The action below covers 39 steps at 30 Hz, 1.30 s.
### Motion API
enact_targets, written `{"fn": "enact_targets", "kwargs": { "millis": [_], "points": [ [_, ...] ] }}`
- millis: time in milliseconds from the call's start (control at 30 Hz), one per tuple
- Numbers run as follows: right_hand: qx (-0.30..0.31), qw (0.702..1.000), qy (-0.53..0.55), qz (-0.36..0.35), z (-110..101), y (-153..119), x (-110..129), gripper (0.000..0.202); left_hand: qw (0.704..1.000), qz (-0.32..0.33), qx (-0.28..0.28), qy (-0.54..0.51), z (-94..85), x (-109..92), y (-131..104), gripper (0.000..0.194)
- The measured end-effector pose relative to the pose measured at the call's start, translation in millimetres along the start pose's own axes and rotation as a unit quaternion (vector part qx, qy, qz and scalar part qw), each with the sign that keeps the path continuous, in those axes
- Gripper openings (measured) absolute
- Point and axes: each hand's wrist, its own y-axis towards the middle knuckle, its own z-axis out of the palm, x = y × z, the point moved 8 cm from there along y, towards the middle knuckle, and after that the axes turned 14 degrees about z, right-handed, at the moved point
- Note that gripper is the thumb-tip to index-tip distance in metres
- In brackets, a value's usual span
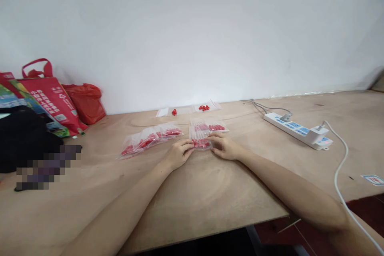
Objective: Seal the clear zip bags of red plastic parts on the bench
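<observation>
A clear plastic bag of small red pieces (pixel 200 144) lies on the wooden table between my hands. My left hand (pixel 180 153) pinches its left edge with curled fingers. At its right edge, my right hand (pixel 224 146) grips with thumb and fingers. Just beyond it rest more clear bags of red pieces (pixel 216 127), partly overlapping. To the left, a slanting row of similar filled bags (pixel 147 140) overlaps one another. The red pieces are too small to name.
Near the wall lie a bag with red pieces (pixel 204 108) and a small red cluster (pixel 174 112). A white power strip (pixel 295 129) with a cable stands right. Red shopping bags (pixel 52 102) and a black cloth item (pixel 27 138) sit left. The table's front edge (pixel 210 235) runs below my arms.
</observation>
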Motion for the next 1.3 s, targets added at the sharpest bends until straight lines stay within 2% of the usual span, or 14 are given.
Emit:
{"fn": "enact_targets", "kwargs": {
  "millis": [100,200,333,600,800,1033,1300],
  "points": [
    [-0.04,0.992,-0.104,-0.055,0,-1,4,0.025,0.998,0.042,0.019,0.03,-0.9,-7,3,0.018],
    [-0.087,0.969,-0.202,-0.113,5,-1,14,0.015,0.993,0.081,0.047,0.068,0.3,-11,6,0.021],
    [-0.123,0.942,-0.276,-0.146,11,-2,22,0.02,0.982,0.14,0.074,0.103,7.0,-15,10,0.022],
    [-0.177,0.936,-0.264,-0.149,7,1,26,0.023,0.98,0.12,0.046,0.153,15.7,-14,23,0.025],
    [-0.183,0.936,-0.268,-0.137,6,3,33,0.025,0.971,0.151,0.042,0.179,17.9,-22,24,0.021],
    [-0.19,0.934,-0.268,-0.141,3,2,37,0.021,0.974,0.161,0.042,0.152,14.7,-24,22,0.023],
    [-0.227,0.929,-0.265,-0.126,-5,-1,31,0.018,0.972,0.135,-0.006,0.193,4.3,-22,20,0.018]
  ]
}}
